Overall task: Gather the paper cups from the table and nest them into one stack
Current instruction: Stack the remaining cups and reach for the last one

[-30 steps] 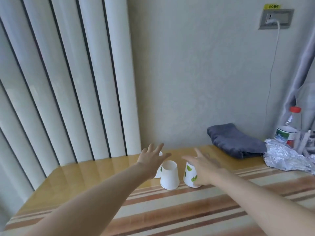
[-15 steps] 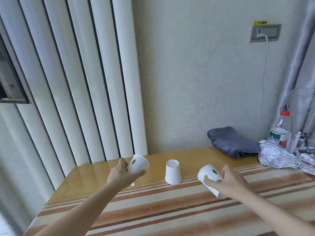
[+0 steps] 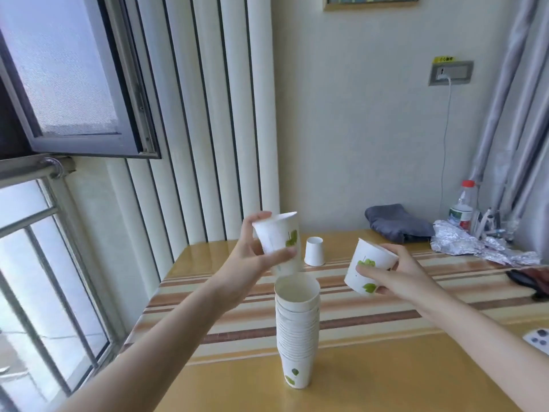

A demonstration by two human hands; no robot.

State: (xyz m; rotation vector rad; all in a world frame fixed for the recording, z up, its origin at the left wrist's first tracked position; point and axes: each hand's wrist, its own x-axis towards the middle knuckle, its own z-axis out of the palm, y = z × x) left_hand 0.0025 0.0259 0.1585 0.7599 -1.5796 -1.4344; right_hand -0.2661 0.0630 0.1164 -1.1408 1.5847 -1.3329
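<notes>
Nearly done: a tall nested stack of white paper cups with green leaf prints (image 3: 298, 331) stands upright near the front of the glossy yellow table with brown stripes (image 3: 386, 346), its top cup open-mouthed and empty. At 11 o'clock from the stack's mouth, the left hand (image 3: 255, 251) grips a white leaf-printed paper cup (image 3: 277, 237), fingers curled around its wall and thumb across the front, with the cup's base just above the stack and seemingly about to drop in. At 2 o'clock from the stack, the right hand (image 3: 398, 272) closes fingers and thumb around a second leaf-printed paper cup (image 3: 370, 270), tilted and held clear of the table. One small plain white cup (image 3: 314, 251) sits upside down at 12 o'clock, well back, untouched. By this view, three cups remain to be nested: the two in hand and the far one
</notes>
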